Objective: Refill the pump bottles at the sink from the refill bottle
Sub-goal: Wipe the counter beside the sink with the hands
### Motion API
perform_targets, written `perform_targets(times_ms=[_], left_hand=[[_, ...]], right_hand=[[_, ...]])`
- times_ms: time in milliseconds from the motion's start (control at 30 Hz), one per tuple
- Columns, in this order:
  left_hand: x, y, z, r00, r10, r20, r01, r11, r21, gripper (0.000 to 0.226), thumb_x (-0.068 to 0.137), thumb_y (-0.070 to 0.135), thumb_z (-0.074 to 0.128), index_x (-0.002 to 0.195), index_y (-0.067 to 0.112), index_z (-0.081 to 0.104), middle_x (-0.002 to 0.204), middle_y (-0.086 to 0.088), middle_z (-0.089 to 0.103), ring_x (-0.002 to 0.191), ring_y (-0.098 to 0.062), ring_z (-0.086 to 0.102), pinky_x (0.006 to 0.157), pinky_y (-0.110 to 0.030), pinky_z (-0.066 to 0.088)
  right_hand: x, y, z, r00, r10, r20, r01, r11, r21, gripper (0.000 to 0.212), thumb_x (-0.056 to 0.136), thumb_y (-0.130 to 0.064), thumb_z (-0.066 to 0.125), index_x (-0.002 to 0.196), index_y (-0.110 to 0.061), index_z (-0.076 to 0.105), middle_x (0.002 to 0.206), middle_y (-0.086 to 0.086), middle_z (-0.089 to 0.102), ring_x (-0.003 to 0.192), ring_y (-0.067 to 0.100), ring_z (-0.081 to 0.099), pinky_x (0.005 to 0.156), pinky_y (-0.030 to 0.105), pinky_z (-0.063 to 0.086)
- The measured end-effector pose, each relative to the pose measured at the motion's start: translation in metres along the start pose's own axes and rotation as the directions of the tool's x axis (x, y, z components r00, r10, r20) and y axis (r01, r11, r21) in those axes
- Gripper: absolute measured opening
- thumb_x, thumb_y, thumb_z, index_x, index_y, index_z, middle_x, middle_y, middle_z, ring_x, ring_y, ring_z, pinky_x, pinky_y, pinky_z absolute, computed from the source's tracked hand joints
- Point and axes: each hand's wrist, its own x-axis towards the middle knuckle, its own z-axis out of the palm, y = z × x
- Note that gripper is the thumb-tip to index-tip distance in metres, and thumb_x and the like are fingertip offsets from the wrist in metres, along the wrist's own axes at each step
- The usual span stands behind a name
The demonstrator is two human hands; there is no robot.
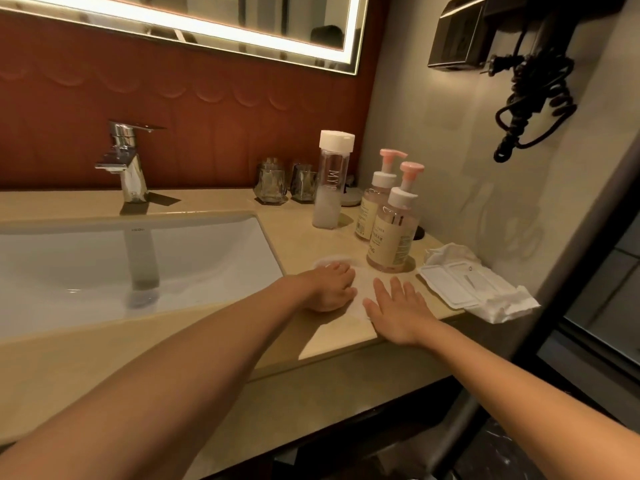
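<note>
The right hand [398, 313] lies flat on the smooth beige counter [329, 341], with fingers straight and spread. It holds nothing, and its fingertips are at the edge of a thin white tissue [362, 289]. The left hand [332, 289] grips this tissue with curled fingers. Just behind stand two clear pump bottles [394, 233] with pink heads and pale labels, the print too small to read. Further back stands the tall clear refill bottle [330, 188], with a white cap and the letters "MY"
</note>
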Motion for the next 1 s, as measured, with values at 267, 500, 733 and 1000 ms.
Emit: perform_targets(times_ms=[267, 500, 733, 1000], left_hand=[[0.061, -0.009, -0.011, 1.000, -0.017, -0.001, 0.017, 1.000, 0.003, 0.054, 0.102, 0.033, 0.020, 0.148, 0.007, 0.010, 0.157, -0.009, 0.002, 0.145, -0.020, 0.001, 0.118, -0.036, 0.005], [0.091, -0.021, -0.018, 1.000, -0.016, -0.024, 0.017, 1.000, 0.018, 0.053, 0.102, 0.032, 0.020, 0.149, 0.008, 0.010, 0.158, -0.008, 0.003, 0.145, -0.018, 0.001, 0.116, -0.032, 0.003], [0.092, -0.022, -0.019, 1.000, -0.004, -0.022, 0.004, 1.000, 0.028, 0.053, 0.102, 0.032, 0.019, 0.149, 0.011, 0.007, 0.158, -0.006, 0.001, 0.145, -0.017, 0.000, 0.115, -0.032, 0.002], [0.047, -0.022, -0.010, 1.000, 0.000, -0.024, 0.001, 0.999, 0.043, 0.053, 0.102, 0.034, 0.018, 0.149, 0.010, 0.010, 0.158, -0.008, 0.002, 0.145, -0.019, 0.002, 0.117, -0.036, 0.006]], right_hand=[[0.035, 0.005, -0.009, 0.998, 0.043, -0.041, -0.042, 0.999, 0.010, 0.060, 0.099, -0.049, 0.009, 0.150, -0.022, -0.008, 0.156, 0.014, -0.016, 0.143, 0.035, -0.013, 0.116, 0.046, -0.006], [0.068, 0.009, -0.018, 0.998, 0.063, -0.026, -0.062, 0.997, 0.044, 0.061, 0.098, -0.050, 0.009, 0.150, -0.022, -0.009, 0.156, 0.015, -0.017, 0.143, 0.035, -0.015, 0.116, 0.046, -0.004], [0.075, 0.010, -0.018, 0.998, 0.062, -0.019, -0.061, 0.998, 0.032, 0.061, 0.098, -0.050, 0.008, 0.150, -0.022, -0.008, 0.156, 0.015, -0.016, 0.143, 0.036, -0.015, 0.116, 0.047, -0.004], [0.045, 0.006, -0.015, 1.000, 0.008, 0.016, -0.008, 1.000, 0.013, 0.059, 0.099, -0.048, 0.008, 0.149, -0.024, -0.012, 0.156, 0.012, -0.018, 0.143, 0.033, -0.016, 0.115, 0.046, -0.007]])
